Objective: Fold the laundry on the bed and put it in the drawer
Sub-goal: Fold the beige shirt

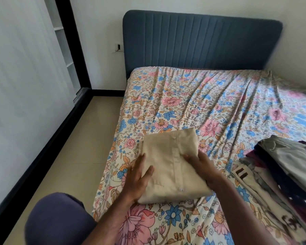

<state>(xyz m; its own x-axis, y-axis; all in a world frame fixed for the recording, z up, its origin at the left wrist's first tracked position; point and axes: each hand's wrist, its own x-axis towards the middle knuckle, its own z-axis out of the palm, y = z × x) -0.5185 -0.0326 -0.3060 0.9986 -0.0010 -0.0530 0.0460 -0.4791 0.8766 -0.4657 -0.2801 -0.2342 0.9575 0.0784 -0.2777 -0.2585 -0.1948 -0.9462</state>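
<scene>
A folded beige button shirt (168,161) lies near the left edge of the bed (201,103), its white button placket facing up. My left hand (137,177) rests flat against the shirt's left side, fingers straight and spread. On the shirt's right side, my right hand (201,165) holds the edge, thumb on top and fingers tucked under the fabric. A heap of unfolded laundry (281,165) in grey, maroon, dark blue and white sits at the bed's right.
The bed has a floral sheet and a blue padded headboard (201,41). A strip of beige floor (69,147) runs along the bed's left side beside a white wall with a black skirting. My knee in dark purple cloth (57,220) shows at bottom left.
</scene>
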